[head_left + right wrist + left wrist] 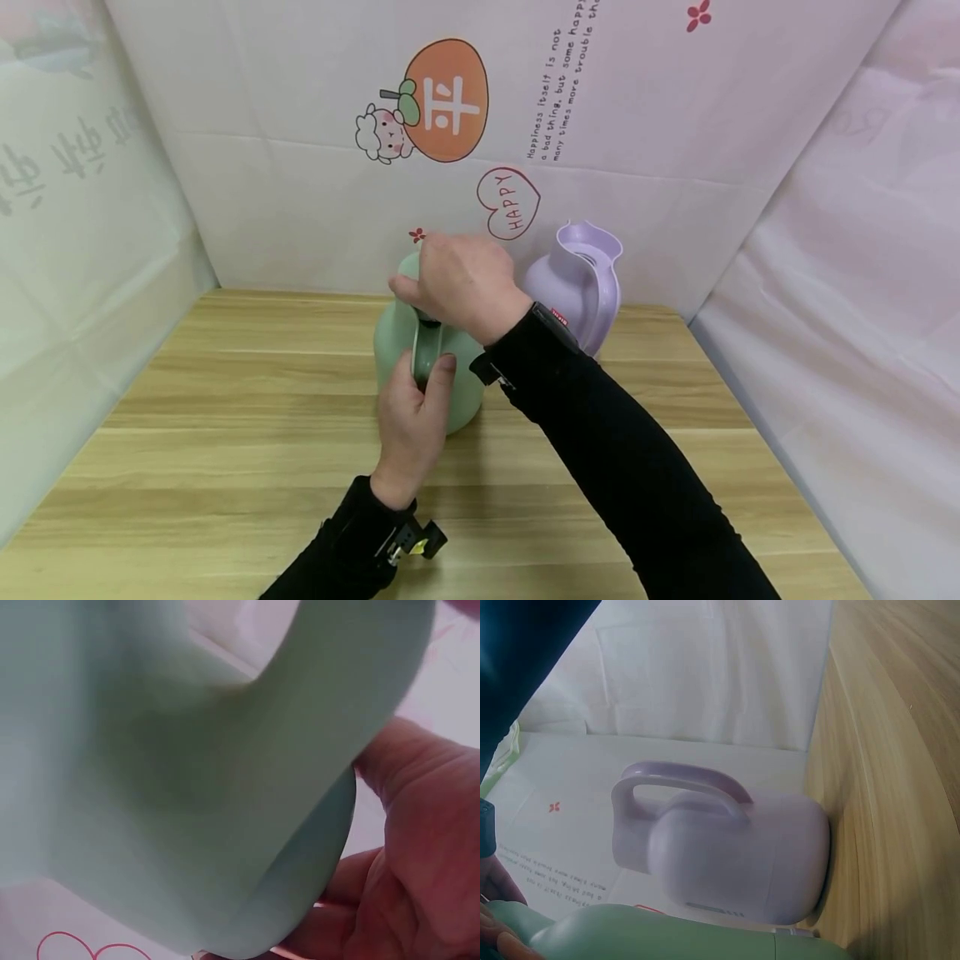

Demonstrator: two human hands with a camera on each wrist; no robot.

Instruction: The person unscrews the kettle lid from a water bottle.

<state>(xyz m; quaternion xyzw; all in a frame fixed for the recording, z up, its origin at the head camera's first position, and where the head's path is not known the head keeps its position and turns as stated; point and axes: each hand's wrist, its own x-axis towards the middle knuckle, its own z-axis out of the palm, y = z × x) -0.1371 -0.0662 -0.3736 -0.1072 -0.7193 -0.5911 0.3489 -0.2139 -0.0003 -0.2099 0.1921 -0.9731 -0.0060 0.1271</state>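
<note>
A mint-green thermos jug (450,375) stands on the wooden table (225,433); left hand (408,425) grips its handle, right hand (461,283) curls over its lid. Likely smooth, rigid, bulky; the handle seems the safest hold.

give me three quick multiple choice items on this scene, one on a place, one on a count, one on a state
1. Where does the purple jug stand relative to the green jug?
A. on the person's right of it
B. on top of it
C. on the person's left of it

2. How many jugs are on the table?
A. one
B. two
C. four

3. What does the left hand do?
A. lies flat on the table
B. holds the green jug's handle
C. holds the purple jug

Key: 1 A, it stands right of green; 2 B, one green, one purple; 3 B, its grip wraps the handle.
</note>
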